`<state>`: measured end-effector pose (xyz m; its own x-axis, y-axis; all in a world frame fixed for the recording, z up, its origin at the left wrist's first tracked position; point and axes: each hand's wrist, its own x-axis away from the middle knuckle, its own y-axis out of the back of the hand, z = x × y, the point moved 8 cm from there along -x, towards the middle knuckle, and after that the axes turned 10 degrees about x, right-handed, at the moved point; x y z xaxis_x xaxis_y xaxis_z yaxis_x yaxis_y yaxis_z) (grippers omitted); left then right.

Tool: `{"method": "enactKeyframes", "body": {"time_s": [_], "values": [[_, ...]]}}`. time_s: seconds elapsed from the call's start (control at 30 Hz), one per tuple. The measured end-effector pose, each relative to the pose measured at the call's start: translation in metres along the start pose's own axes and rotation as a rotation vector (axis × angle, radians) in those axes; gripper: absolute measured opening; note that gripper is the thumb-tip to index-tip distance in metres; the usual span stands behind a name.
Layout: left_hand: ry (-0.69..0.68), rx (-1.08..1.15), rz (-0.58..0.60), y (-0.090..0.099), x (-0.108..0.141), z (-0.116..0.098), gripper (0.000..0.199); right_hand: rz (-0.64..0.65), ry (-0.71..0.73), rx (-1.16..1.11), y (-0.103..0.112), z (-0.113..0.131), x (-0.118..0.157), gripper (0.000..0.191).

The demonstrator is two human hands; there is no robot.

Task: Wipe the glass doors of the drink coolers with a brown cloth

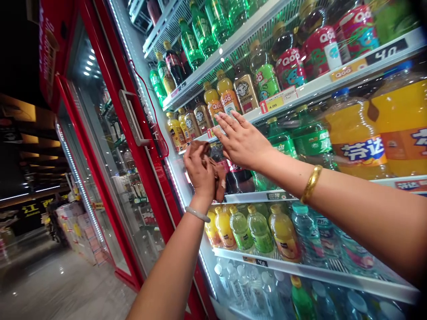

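Fingers (192, 153) of your left hand (202, 180) curl around one brown cloth (220, 182), in front of dark bottles (240, 178) too hidden to count; your right hand (245, 142) has its fingers straight, slightly parted. If you sweep too close, the cloth's loose end could snag and topple a bottle. You wear one gold bangle (311, 183), one pale bangle (197, 214); two large orange bottles (355, 129) stand rightward.
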<state>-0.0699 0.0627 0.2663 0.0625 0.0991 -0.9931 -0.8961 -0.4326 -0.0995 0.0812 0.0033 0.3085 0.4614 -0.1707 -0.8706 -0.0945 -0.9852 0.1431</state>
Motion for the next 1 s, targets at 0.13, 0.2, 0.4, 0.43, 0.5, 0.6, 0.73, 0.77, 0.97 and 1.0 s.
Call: {"method": "enactKeyframes", "body": {"time_s": [0.13,0.2,0.4,0.43,0.5,0.6,0.73,0.77,0.97,1.0], "values": [[-0.154,0.070,0.193,-0.018,0.012,-0.022,0.039,0.022,-0.004,-0.011,0.002,0.000,0.000,0.062],[-0.092,0.066,0.165,-0.014,0.004,-0.012,0.036,0.020,0.002,-0.014,0.002,0.001,0.000,0.060],[-0.004,0.009,0.009,-0.010,-0.002,-0.014,0.037,0.035,0.041,0.001,0.002,0.002,0.002,0.062],[-0.050,0.017,0.045,-0.016,0.002,-0.022,0.040,0.057,0.051,0.018,0.003,0.001,0.004,0.063],[-0.141,0.044,0.132,-0.025,0.008,-0.035,0.042,0.115,0.086,0.058,0.006,-0.002,0.010,0.064],[-0.099,0.038,0.103,-0.024,0.003,-0.033,0.036,0.172,0.151,0.094,0.014,-0.011,0.023,0.063],[0.027,0.028,-0.052,-0.023,0.002,-0.039,0.033,0.106,0.142,0.088,0.025,-0.025,0.041,0.060],[0.005,0.047,-0.023,-0.028,0.005,-0.048,0.036,0.075,0.126,0.083,0.027,-0.028,0.045,0.060],[-0.106,0.094,0.156,-0.050,0.013,-0.083,0.039,-0.015,-0.008,0.117,0.035,-0.042,0.075,0.058],[-0.063,0.090,0.121,-0.050,0.011,-0.083,0.038,-0.024,-0.021,0.119,0.036,-0.043,0.080,0.058]]}}
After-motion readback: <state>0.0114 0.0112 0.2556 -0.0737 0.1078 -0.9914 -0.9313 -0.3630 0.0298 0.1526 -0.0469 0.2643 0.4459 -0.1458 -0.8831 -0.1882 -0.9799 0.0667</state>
